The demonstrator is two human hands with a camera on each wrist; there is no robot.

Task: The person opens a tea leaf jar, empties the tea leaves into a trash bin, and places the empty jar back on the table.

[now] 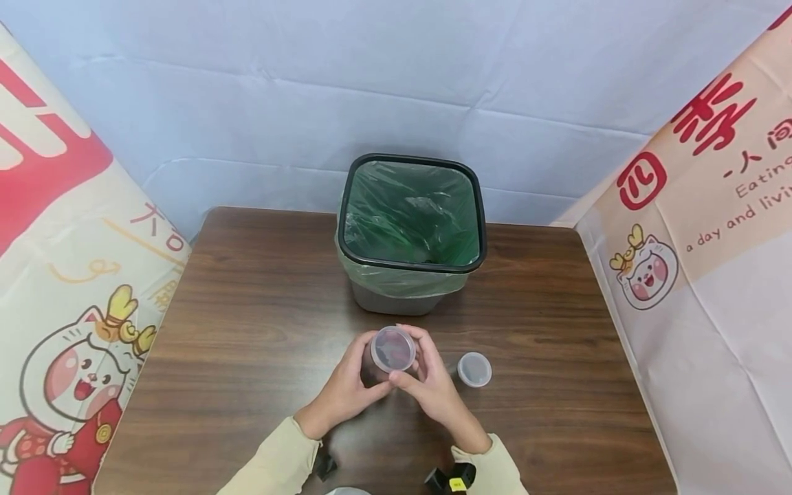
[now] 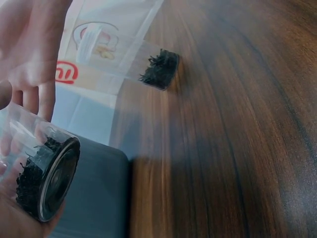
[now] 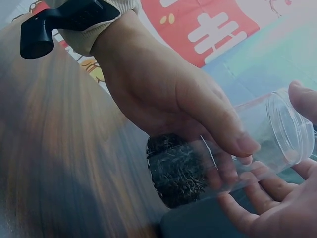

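Both hands are on a clear plastic jar (image 1: pixel 393 349) with a translucent screw lid (image 3: pixel 298 141). Dark dried shreds (image 3: pixel 176 171), like loose tea leaves, fill its bottom part. My left hand (image 1: pixel 346 390) holds the body, its thumb along the side in the right wrist view. At the lid end is my right hand (image 1: pixel 436 388), thumb at the lid's rim and fingers curled beneath. The jar is tilted, its lid facing up toward the head camera. A second lidded jar (image 1: pixel 474 370) with similar dark contents (image 2: pixel 161 69) stands on the table to the right.
A grey trash bin (image 1: pixel 396 302) with a black rim and green bag liner (image 1: pixel 411 206) stands beyond the hands at the back of the wooden table (image 1: pixel 260 309). Printed cloth walls enclose the sides and back. A whitish object (image 1: pixel 348 491) shows at the bottom edge.
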